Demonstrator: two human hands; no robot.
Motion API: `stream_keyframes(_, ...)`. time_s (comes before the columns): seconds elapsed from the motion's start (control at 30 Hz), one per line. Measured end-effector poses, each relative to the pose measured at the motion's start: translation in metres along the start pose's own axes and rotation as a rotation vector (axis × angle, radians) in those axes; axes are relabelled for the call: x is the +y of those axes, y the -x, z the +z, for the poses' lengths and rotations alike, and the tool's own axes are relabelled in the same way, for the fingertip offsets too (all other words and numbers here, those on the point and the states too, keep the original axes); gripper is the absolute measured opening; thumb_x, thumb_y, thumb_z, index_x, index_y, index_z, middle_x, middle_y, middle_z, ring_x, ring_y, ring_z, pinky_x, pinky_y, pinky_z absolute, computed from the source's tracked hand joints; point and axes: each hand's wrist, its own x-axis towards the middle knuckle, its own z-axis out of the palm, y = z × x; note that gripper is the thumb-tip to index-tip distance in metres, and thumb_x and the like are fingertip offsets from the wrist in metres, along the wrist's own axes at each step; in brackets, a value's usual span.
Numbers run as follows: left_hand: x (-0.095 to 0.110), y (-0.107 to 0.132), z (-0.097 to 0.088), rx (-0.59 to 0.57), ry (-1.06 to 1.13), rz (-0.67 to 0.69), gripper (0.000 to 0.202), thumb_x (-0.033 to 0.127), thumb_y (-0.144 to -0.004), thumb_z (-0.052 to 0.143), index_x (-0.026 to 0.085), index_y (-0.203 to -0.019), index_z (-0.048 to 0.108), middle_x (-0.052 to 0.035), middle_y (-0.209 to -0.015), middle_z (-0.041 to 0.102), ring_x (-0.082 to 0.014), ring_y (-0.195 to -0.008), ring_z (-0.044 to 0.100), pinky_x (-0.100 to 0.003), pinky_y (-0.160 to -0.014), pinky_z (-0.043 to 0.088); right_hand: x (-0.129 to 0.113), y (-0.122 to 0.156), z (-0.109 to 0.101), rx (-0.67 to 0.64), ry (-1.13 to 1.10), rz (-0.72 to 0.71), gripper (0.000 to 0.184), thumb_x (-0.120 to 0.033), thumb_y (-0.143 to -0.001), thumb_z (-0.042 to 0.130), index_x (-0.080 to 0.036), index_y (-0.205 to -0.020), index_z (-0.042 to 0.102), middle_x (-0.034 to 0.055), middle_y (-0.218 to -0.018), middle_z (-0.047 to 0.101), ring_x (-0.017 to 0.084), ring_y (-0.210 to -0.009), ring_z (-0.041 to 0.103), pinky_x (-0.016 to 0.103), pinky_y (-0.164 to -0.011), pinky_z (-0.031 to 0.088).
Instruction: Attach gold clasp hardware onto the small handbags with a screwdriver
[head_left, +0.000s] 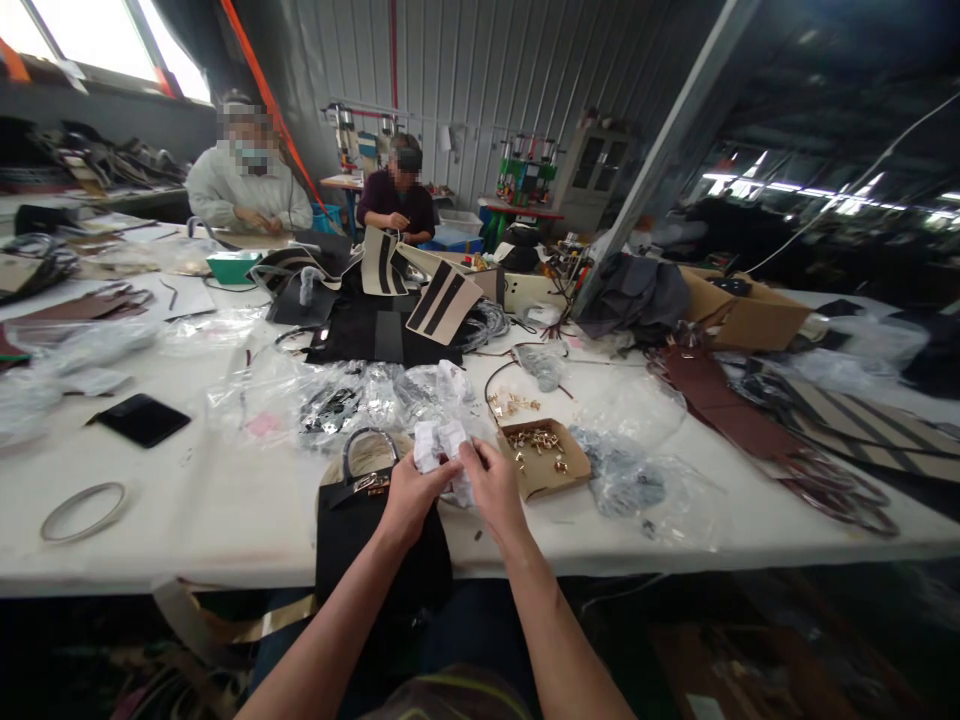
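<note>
Both bare hands meet over the near middle of a white-covered table [240, 525]. Between them, a piece of white, crumpled, paper-like wrapping [429, 447]. Left hand [409, 492] pinches its near side, thumb laid across toward the right; right hand [491, 482] grips the right side between thumb and fingers. Whether anything sits inside the wrapping, cannot tell.

Under the left forearm, at the near table edge: a black handbag [341, 535] with an arched, wrapped handle [367, 437] and gold-toned metal hardware. Just right of the right hand, a shallow brown cardboard tray [540, 479] with small gold-coloured metal fittings [536, 440] in it — more of the same lie loose beyond its far side.

Clear, rumpled plastic bags [262, 395] spread beyond the hands and to the left. Farther left, a flat black phone-like slab [144, 420]; nearer, a pale ring-shaped roll [82, 512]. Right side: dark red-brown flat strips [705, 400]. Far side — two people seated at work, one in a pale top [214, 190], one in a dark top [416, 207].
</note>
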Motion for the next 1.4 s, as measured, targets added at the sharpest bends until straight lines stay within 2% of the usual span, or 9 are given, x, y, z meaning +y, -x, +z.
stream_keyframes(0.1, 0.004, 0.001, 0.002, 0.016, 0.018, 0.001, 0.046, 0.039, -0.066, 0.102, 0.012, -0.095, 0.08, -0.0058, -0.085, 0.078, -0.0172, -0.07, 0.065, -0.027, -0.068, 0.053, 0.003, 0.004, -0.001, -0.003, -0.018, -0.007, 0.042, -0.052, -0.096, 0.076, -0.022, -0.124, 0.086, 0.0115, -0.126, 0.084, 0.034, -0.117, 0.076, 0.043, -0.103, 0.059)
stream_keyframes(0.4, 0.021, 0.005, 0.007, -0.063, 0.07, -0.031, 0.036, 0.037, -0.068, 0.098, 0.014, -0.082, 0.073, -0.0054, -0.073, 0.074, -0.0172, -0.064, 0.064, -0.028, -0.064, 0.053, 0.022, 0.001, 0.0, -0.036, -0.625, 0.391, 0.059, -0.053, -0.076, 0.094, -0.02, -0.124, 0.083, 0.0095, -0.106, 0.087, 0.032, -0.101, 0.082, 0.044, -0.09, 0.068)
stream_keyframes(0.6, 0.063, 0.008, 0.02, -0.116, -0.07, 0.031, 0.034, 0.035, -0.07, 0.098, 0.016, -0.085, 0.073, -0.0036, -0.072, 0.074, -0.0178, -0.059, 0.064, -0.027, -0.057, 0.052, 0.006, 0.004, 0.003, -0.075, -0.66, 0.374, 0.066, -0.077, -0.091, 0.076, -0.021, -0.124, 0.081, 0.0106, -0.103, 0.085, 0.025, -0.081, 0.077, 0.036, -0.067, 0.064)
stream_keyframes(0.67, 0.066, 0.011, 0.023, -0.142, -0.078, -0.001, 0.039, 0.037, -0.067, 0.1, 0.017, -0.086, 0.073, -0.0037, -0.073, 0.075, -0.0195, -0.06, 0.066, -0.027, -0.055, 0.052, -0.004, 0.005, 0.002, -0.149, -0.678, 0.392, 0.08, -0.089, -0.096, 0.058, -0.019, -0.128, 0.08, 0.0139, -0.102, 0.084, 0.025, -0.076, 0.075, 0.033, -0.057, 0.058)
stream_keyframes(0.73, 0.062, 0.014, 0.023, -0.147, -0.11, -0.02, 0.04, 0.04, -0.067, 0.101, 0.017, -0.083, 0.071, -0.0025, -0.069, 0.072, -0.0189, -0.056, 0.064, -0.026, -0.051, 0.049, -0.012, 0.007, 0.001, -0.251, -0.637, 0.394, 0.084, -0.091, -0.096, 0.056, -0.018, -0.128, 0.08, 0.0144, -0.1, 0.084, 0.025, -0.074, 0.074, 0.031, -0.052, 0.053)
stream_keyframes(0.83, 0.053, 0.016, 0.021, -0.08, -0.169, 0.005, 0.038, 0.041, -0.069, 0.099, 0.017, -0.077, 0.07, -0.001, -0.063, 0.068, -0.0159, -0.051, 0.059, -0.024, -0.048, 0.044, -0.015, 0.011, 0.002, -0.28, -0.52, 0.366, 0.074, -0.084, -0.091, 0.073, -0.017, -0.122, 0.082, 0.0125, -0.094, 0.083, 0.026, -0.074, 0.074, 0.032, -0.055, 0.054)
stream_keyframes(1.0, 0.047, 0.014, 0.014, -0.041, -0.125, -0.001, 0.04, 0.042, -0.068, 0.099, 0.016, -0.086, 0.075, -0.0041, -0.075, 0.074, -0.019, -0.061, 0.065, -0.028, -0.056, 0.051, -0.006, 0.012, 0.006, -0.14, -0.496, 0.38, 0.079, -0.089, -0.097, 0.056, -0.017, -0.115, 0.085, 0.0135, -0.089, 0.083, 0.03, -0.083, 0.08, 0.038, -0.067, 0.064)
stream_keyframes(1.2, 0.05, 0.015, 0.014, -0.072, -0.217, 0.056, 0.033, 0.036, -0.068, 0.096, 0.017, -0.071, 0.07, -0.0016, -0.064, 0.069, -0.0163, -0.058, 0.058, -0.026, -0.057, 0.044, -0.001, 0.005, 0.008, 0.033, -0.441, 0.325, 0.069, -0.082, -0.099, 0.061, -0.019, -0.115, 0.085, 0.0125, -0.091, 0.084, 0.032, -0.092, 0.082, 0.04, -0.074, 0.067)
stream_keyframes(1.4, 0.055, 0.015, 0.015, -0.05, -0.161, 0.061, 0.033, 0.035, -0.066, 0.097, 0.017, -0.075, 0.071, -0.0021, -0.067, 0.071, -0.0174, -0.06, 0.06, -0.027, -0.059, 0.045, -0.005, 0.007, 0.003, -0.042, -0.558, 0.311, 0.064, -0.077, -0.098, 0.066, -0.021, -0.124, 0.083, 0.0134, -0.108, 0.086, 0.035, -0.108, 0.082, 0.042, -0.081, 0.068)
